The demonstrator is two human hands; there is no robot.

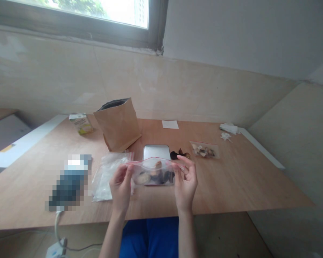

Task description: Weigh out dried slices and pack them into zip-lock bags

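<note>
My left hand [120, 188] and my right hand [185, 182] hold a clear zip bag [153, 172] with a red seal strip by its two ends, above the wooden table [231, 179]. Dark and tan dried pieces lie inside the bag, possibly mushroom slices. Behind the bag sits a flat silver rectangular device [156, 152], partly hidden by it. Loose dark dried pieces [179, 154] lie just above my right hand. A second small zip bag [204, 150] of similar pieces rests further right. A flattened clear plastic bag [110, 175] lies just left of my left hand.
A brown paper bag [117, 125] with a dark lining stands at the back, beside a small carton [81, 123]. A white paper slip [170, 124] and crumpled white scraps [228, 128] lie further back. A pixelated object [70, 182] with a white cable [57, 229] sits at left.
</note>
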